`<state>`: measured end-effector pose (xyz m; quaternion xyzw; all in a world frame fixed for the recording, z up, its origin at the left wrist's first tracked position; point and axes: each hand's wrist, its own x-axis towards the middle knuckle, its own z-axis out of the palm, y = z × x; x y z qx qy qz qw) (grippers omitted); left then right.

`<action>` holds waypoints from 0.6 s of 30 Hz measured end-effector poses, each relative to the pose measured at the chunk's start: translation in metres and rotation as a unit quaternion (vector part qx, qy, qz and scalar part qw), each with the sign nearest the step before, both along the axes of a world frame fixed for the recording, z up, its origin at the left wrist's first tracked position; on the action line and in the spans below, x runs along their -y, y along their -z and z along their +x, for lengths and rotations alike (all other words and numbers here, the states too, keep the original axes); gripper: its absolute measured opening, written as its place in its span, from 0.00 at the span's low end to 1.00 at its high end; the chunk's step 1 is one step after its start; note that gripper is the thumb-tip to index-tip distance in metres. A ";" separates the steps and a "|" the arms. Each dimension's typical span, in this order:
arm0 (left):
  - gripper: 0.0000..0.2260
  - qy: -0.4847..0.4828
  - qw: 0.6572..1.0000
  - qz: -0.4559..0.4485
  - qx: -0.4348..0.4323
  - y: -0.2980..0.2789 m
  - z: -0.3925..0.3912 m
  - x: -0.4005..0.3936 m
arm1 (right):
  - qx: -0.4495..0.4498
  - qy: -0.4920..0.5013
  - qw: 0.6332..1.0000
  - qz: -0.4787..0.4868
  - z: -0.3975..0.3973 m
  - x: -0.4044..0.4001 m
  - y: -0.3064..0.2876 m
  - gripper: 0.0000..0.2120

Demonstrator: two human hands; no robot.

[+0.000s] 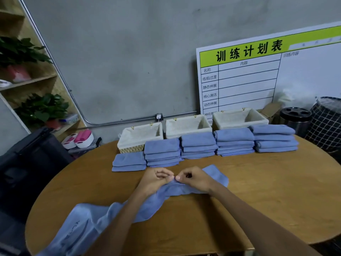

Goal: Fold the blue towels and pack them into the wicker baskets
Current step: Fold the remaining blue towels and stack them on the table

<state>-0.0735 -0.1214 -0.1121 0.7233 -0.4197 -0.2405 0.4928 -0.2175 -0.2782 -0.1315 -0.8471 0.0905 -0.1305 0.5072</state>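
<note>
A long blue towel (103, 217) lies unfolded across the round wooden table (258, 191), from the near left edge up to the middle. My left hand (156, 179) and my right hand (193, 179) meet at the table's middle, each pinching the towel's edge between thumb and fingers. Beyond them stand several stacks of folded blue towels (198, 145) in a row. Three wicker baskets with white liners sit behind the stacks: the left basket (136, 139), the middle basket (186, 125) and the right basket (238, 117). All three look empty.
A white planning board (258, 78) leans on the grey wall behind the baskets. A black bin (295, 117) and a checked hamper (326, 122) stand at the right. A wooden shelf with plants (36, 108) and a dark bag (31, 156) are at the left.
</note>
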 end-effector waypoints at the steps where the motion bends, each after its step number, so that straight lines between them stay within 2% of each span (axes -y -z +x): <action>1: 0.05 -0.014 1.000 -0.006 -0.001 -0.003 0.000 -0.002 | -0.001 -0.003 1.000 0.006 -0.001 -0.001 -0.003 0.18; 5: 0.02 -0.039 0.992 -0.020 0.120 -0.016 0.003 -0.005 | 0.020 0.035 0.999 -0.023 0.008 0.001 -0.021 0.13; 9: 0.02 -0.040 0.959 0.008 0.280 -0.025 0.013 -0.010 | 0.034 0.089 0.989 -0.111 0.015 0.009 -0.055 0.10; 14: 0.06 -0.107 0.946 0.027 0.305 -0.051 0.046 -0.033 | 0.050 0.183 0.963 -0.191 0.008 0.033 -0.098 0.07; 18: 0.09 -0.133 0.917 0.088 0.366 -0.074 0.048 -0.036 | 0.053 0.205 0.942 -0.259 0.007 0.039 -0.128 0.06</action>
